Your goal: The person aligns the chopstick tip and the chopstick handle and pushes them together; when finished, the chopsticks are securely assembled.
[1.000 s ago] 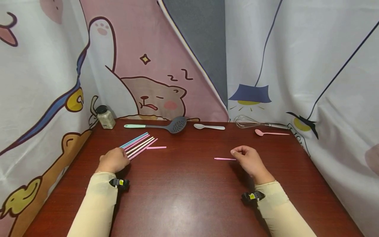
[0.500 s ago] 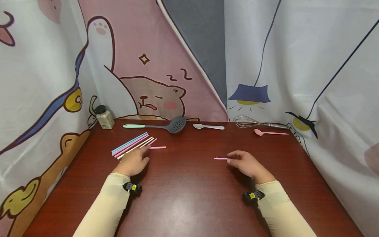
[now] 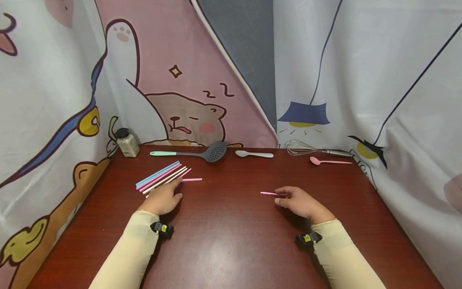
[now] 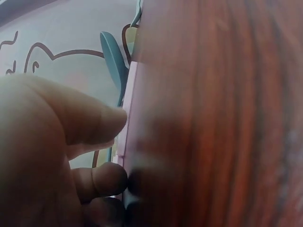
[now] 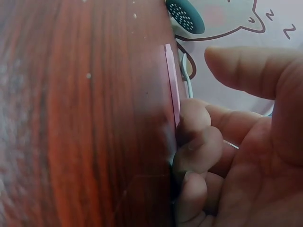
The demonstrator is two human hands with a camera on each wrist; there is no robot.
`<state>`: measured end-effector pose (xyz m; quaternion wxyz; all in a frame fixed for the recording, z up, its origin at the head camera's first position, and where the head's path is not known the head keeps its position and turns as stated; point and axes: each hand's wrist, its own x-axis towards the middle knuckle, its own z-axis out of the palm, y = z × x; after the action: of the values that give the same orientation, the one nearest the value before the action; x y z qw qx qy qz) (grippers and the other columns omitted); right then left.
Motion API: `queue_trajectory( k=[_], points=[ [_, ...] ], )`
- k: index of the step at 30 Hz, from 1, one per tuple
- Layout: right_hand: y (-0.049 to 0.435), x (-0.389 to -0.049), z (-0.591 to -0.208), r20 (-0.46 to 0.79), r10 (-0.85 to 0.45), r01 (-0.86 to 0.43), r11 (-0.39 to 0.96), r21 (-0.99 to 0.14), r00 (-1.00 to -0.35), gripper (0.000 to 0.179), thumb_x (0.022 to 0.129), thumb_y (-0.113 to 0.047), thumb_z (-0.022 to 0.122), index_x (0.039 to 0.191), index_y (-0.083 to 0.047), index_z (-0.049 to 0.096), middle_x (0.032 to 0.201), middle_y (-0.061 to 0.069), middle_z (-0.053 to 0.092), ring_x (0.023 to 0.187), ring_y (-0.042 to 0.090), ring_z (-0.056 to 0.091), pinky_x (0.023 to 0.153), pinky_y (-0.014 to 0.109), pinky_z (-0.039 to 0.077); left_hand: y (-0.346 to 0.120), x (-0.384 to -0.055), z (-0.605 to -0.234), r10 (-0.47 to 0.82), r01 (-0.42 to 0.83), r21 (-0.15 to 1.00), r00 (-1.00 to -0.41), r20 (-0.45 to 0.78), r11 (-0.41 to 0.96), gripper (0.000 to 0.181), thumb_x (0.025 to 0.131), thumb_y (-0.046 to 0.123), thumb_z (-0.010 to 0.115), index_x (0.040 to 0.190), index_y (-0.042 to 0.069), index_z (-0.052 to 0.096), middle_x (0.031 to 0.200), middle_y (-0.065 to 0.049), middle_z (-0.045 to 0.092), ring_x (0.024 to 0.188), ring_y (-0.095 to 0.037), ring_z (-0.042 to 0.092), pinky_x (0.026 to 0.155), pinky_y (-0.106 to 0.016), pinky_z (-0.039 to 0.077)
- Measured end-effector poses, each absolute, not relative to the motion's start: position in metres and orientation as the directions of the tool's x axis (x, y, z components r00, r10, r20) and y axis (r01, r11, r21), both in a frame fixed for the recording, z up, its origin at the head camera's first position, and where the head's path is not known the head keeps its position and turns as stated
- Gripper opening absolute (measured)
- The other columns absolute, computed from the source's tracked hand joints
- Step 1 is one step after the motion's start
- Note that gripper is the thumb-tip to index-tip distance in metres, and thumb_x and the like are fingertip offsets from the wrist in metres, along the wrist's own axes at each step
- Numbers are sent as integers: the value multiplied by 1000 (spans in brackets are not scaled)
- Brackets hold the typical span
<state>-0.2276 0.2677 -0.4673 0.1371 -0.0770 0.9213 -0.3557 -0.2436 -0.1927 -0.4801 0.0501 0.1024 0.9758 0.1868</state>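
Note:
In the head view, my left hand (image 3: 162, 198) rests at the near side of a slanted row of thin blue (image 3: 157, 174), pink and cream (image 3: 165, 180) sticks. Its fingertips reach the inner end of a separate pink stick (image 3: 192, 180) and hide part of it. The left wrist view shows the thumb (image 4: 111, 124) close beside the pink stick (image 4: 132, 90). Over on the right, another pink stick (image 3: 268, 193) lies flat, partly covered by my right hand (image 3: 297, 204). The right wrist view shows the loosely bent fingers (image 5: 194, 118) at this stick (image 5: 172, 85), thumb well apart.
Along the back lie a slotted skimmer (image 3: 216, 152) with a mint handle, a white spoon (image 3: 254, 154), a whisk (image 3: 301, 149) and a pink spoon (image 3: 315, 161). A black-lidded jar (image 3: 128, 145) stands back left, by the printed curtain (image 3: 202, 60).
My left hand moved right from the outer end of the stick row to the separate pink stick. The right hand's thumb has drawn away from its fingers; that pink stick stays put.

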Motion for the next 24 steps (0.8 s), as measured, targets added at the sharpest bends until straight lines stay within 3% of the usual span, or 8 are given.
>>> queue_trajectory(
  k=[4,9,13,18,24],
  points=[
    [268,-227,-469,-173,-243,-68,742,-667,-955,34,96,-21,74,124,-2,71,96,7,67,85,20,56,75,35,45,-192,-244,-482,214,182,381,-976,-43,906,55,103,22,59,155,6,50,151,-22,57,137,-47,56,108,-72,40],
    [267,-227,-471,-176,-242,-56,723,-688,-954,19,92,-13,77,109,-5,74,79,4,61,73,19,53,66,33,43,-191,-242,-481,222,207,418,-975,13,884,42,101,18,64,142,8,62,139,-18,67,129,-43,63,105,-66,47],
    [266,-226,-472,-177,-262,-66,711,-700,-949,12,88,-7,79,99,-7,74,73,2,58,67,17,52,60,31,42,-190,-241,-479,239,236,430,-970,48,871,26,97,15,70,122,10,69,111,-12,75,105,-35,71,93,-60,53],
    [262,-223,-469,-177,-292,-105,741,-664,-940,11,83,1,78,86,-7,70,69,-1,57,66,16,50,60,30,41,-191,-240,-480,248,229,445,-969,16,866,12,93,14,76,96,15,65,73,1,61,71,-19,58,69,-44,47],
    [259,-218,-465,-201,-305,-146,815,-560,-931,17,83,-1,77,76,-11,67,66,-4,56,65,14,50,61,31,40,-189,-240,-479,276,249,456,-961,8,854,19,91,11,74,80,18,60,68,3,55,67,-15,53,65,-37,44]
  ],
)
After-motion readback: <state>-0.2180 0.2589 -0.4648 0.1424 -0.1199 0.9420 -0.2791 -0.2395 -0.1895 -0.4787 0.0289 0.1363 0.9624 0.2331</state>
